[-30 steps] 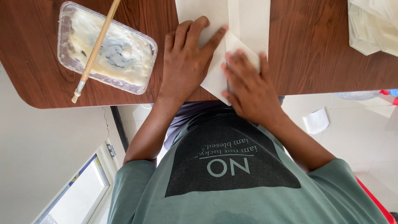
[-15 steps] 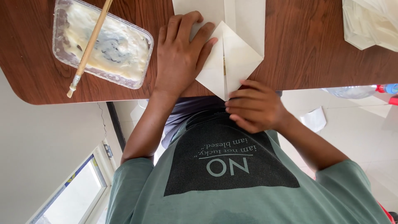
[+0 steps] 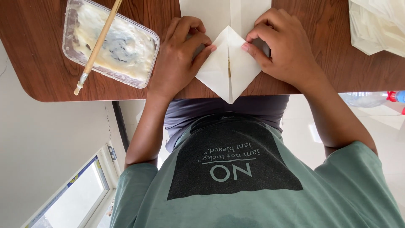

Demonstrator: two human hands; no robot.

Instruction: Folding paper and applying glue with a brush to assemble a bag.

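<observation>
Both hands flat, fingers pinning folded white paper [image 3: 228,67] on table [image 3: 320,76]: left hand [image 3: 181,55], right hand [image 3: 282,46]; long axis runs table-to-torso, tip points at wearer.

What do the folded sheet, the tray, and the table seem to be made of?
Sheet: paper, matte white, holding sharp creases.
Tray: probably thin clear plastic, with a glossy rim and white paste inside.
Table: wood or wood-look laminate, brown grain with a slight sheen; I cannot tell which.

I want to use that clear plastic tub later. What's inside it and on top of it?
The plastic tub holds smeared white paste with a greyish patch. A wooden-handled brush lies across its rim. The paste hides the tub's bottom.
</observation>
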